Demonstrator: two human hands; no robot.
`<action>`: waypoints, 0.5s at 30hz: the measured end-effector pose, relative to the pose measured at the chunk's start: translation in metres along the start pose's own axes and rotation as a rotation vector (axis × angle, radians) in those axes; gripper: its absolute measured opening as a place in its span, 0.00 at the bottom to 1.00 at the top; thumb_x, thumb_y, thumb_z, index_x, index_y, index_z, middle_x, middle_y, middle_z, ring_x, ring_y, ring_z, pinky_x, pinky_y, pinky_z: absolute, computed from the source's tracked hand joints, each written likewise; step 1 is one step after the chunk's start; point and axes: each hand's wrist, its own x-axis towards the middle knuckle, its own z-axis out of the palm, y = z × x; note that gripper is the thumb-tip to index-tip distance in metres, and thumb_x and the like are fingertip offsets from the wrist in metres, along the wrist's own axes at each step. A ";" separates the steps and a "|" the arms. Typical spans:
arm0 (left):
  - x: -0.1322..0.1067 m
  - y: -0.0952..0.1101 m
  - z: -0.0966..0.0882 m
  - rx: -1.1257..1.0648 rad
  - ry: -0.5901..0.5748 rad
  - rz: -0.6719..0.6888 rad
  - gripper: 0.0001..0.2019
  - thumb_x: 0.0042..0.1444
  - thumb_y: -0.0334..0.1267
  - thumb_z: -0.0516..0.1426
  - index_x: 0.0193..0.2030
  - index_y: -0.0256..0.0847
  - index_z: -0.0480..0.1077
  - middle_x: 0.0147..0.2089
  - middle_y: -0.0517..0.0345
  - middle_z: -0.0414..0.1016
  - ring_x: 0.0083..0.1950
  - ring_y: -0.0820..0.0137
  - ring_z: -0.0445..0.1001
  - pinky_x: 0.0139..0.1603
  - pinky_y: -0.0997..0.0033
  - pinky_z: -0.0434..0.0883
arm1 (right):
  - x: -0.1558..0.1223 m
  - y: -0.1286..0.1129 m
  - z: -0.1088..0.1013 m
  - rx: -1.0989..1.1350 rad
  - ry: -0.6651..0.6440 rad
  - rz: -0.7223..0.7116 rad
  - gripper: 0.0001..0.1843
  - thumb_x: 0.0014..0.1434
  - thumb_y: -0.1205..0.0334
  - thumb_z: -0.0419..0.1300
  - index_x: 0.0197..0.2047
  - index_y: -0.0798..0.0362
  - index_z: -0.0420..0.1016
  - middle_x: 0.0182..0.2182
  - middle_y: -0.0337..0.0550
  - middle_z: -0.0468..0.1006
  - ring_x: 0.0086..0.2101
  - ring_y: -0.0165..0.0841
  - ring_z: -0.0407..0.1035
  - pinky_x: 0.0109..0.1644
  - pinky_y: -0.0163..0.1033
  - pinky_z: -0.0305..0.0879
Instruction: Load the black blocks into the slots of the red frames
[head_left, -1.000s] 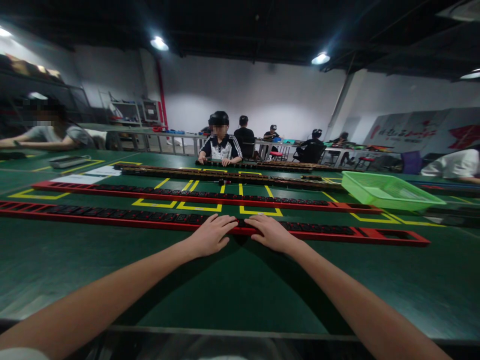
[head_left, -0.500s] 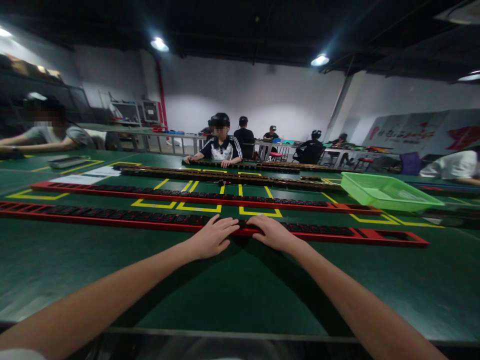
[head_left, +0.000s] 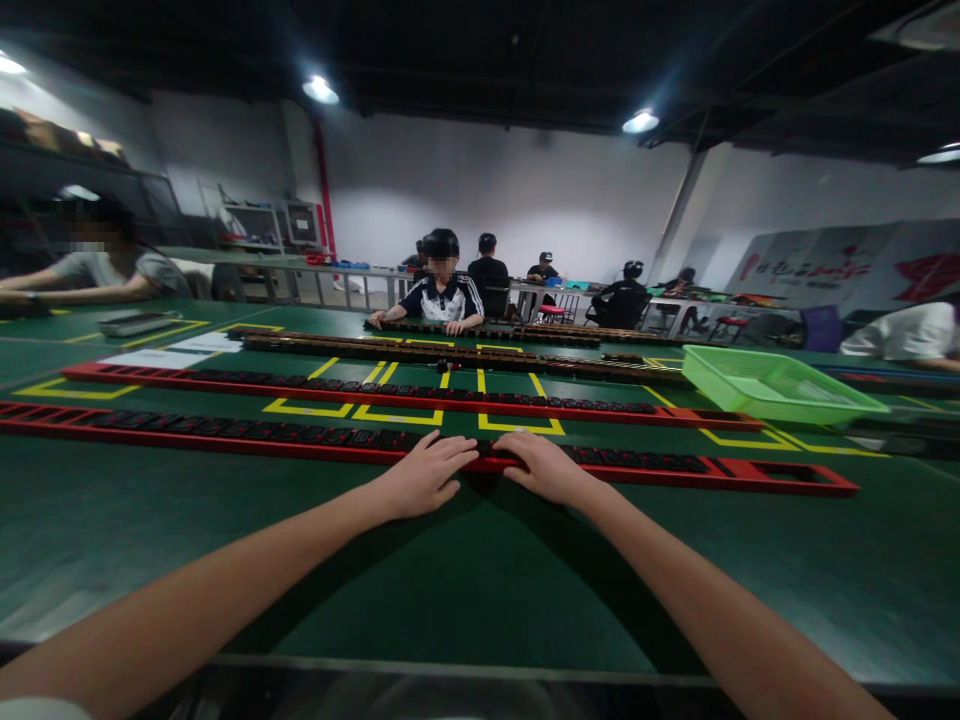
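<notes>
A long red frame (head_left: 795,482) lies across the green table in front of me, with a row of black pieces (head_left: 285,432) set along it. My left hand (head_left: 429,476) rests at the frame's middle, fingers stretched out over the black pieces and thumb on the near side. Just to its right, my right hand (head_left: 546,468) lies on the same frame with its fingers extended. A short gap separates the two hands. What lies right under the fingers is hidden. Behind this frame is a second red frame (head_left: 720,415), also filled with black pieces.
A light green plastic basket (head_left: 787,390) stands at the right. Farther back lie long brown strips (head_left: 420,350). White sheets (head_left: 161,356) and a grey case (head_left: 139,322) are at the left. A co-worker (head_left: 442,290) sits opposite; yellow tape (head_left: 397,418) marks the table.
</notes>
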 end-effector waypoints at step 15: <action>0.000 -0.001 0.003 0.006 0.017 0.013 0.28 0.62 0.35 0.53 0.70 0.47 0.55 0.73 0.52 0.54 0.72 0.58 0.55 0.72 0.43 0.49 | -0.002 0.003 0.002 0.027 -0.005 0.008 0.21 0.62 0.61 0.61 0.58 0.50 0.70 0.54 0.49 0.75 0.53 0.43 0.68 0.59 0.49 0.64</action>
